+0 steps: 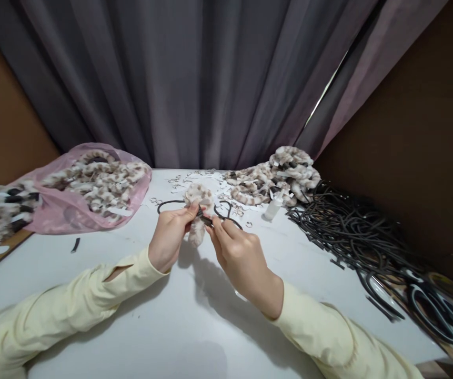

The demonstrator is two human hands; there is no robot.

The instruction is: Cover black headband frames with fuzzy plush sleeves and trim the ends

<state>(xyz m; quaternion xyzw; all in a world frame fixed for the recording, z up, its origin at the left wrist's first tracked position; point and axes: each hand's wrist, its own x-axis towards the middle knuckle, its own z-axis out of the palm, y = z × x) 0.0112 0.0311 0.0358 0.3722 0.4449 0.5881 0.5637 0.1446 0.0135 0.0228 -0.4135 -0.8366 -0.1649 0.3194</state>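
Observation:
Over the middle of the white table, my left hand and my right hand meet, both in pale yellow sleeves. Left fingers pinch a fluffy cream-and-brown leopard-print fabric cover bunched on a thin black headband. Right fingers are closed on the black band's end where it enters the fabric. The rest of the band curves away behind the hands.
A pink plastic bag of furry pieces lies at the left. A pile of furry covered bands and a small white bottle sit at the back. Several bare black bands fill the right side. Grey curtain behind.

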